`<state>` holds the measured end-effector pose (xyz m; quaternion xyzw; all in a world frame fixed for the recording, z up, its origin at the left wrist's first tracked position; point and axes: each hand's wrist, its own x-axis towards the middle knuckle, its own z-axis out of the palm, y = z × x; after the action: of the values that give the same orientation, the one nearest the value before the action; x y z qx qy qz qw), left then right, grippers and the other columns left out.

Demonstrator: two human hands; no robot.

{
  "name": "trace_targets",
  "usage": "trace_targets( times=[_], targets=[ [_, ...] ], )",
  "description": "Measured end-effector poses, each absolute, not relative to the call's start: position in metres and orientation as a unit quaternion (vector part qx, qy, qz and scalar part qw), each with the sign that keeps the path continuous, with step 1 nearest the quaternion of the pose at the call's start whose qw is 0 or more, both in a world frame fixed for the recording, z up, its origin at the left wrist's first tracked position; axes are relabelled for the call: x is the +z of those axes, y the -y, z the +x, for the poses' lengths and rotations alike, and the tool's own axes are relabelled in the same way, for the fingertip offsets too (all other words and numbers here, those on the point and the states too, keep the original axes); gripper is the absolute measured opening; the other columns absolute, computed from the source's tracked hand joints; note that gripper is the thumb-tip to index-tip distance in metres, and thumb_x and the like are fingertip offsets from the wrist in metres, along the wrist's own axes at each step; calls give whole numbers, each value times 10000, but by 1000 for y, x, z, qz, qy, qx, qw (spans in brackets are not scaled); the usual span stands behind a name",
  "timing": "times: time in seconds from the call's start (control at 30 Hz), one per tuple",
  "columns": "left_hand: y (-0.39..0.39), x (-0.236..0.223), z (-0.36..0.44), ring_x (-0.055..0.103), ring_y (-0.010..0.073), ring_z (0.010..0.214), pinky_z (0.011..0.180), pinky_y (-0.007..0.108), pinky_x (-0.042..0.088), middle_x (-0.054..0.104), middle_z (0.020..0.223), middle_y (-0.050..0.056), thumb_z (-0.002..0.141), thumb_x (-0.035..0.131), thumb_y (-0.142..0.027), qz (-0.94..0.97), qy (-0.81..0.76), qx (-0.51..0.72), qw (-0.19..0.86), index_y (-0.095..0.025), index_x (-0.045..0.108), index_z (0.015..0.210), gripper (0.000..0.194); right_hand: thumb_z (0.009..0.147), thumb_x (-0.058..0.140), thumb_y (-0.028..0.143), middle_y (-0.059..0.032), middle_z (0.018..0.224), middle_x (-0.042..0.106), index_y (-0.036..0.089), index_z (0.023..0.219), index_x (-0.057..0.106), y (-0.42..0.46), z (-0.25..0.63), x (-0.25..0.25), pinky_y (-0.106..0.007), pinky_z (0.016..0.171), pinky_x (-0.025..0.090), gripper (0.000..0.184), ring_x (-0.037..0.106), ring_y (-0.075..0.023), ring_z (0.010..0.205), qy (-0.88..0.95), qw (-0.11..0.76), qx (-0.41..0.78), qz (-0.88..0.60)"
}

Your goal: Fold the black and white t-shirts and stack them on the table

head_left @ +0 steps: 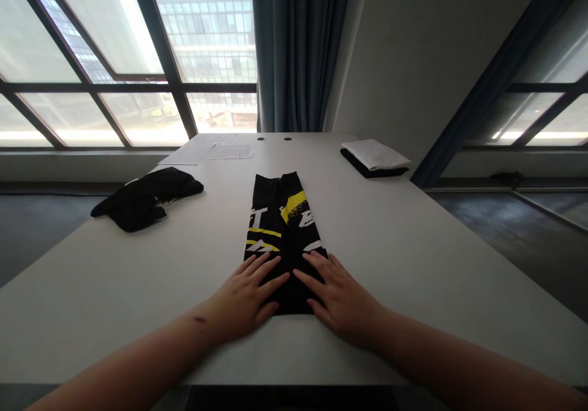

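A black garment with yellow and white print lies folded into a long narrow strip down the middle of the white table. My left hand rests flat on the strip's near left corner, fingers spread. My right hand lies flat on its near right corner, fingers stretched out too. Both palms press down on the cloth and hold nothing.
A crumpled black garment lies at the table's left. A folded white cloth on a black one sits at the far right. Paper sheets lie at the far edge, below the windows and a dark curtain.
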<state>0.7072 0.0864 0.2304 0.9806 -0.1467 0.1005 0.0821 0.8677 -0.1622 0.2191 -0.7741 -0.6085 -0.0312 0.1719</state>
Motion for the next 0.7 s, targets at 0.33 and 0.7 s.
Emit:
trace_targets(
  times=[0.33, 0.7],
  targets=[
    [-95, 231, 709, 439, 332, 1501, 1216, 546, 388, 447, 1653, 86, 1046, 559, -429, 979, 126, 68, 147, -359, 499, 1579, 542, 1020, 613, 484, -109, 1743, 279, 392, 1657, 391, 167, 868, 220, -722, 1245, 222, 682, 284, -407, 1587, 593, 144, 94, -787],
    [-234, 218, 921, 340, 293, 1573, 1298, 508, 232, 402, 1695, 58, 1085, 354, -537, 978, -161, 68, 111, -338, 517, 1582, 559, 1044, 504, 399, -108, 1336, 666, 284, 1360, 732, -15, 1052, 227, -442, 1103, 459, 405, 579, -300, 1276, 368, 216, 0, -904]
  ],
)
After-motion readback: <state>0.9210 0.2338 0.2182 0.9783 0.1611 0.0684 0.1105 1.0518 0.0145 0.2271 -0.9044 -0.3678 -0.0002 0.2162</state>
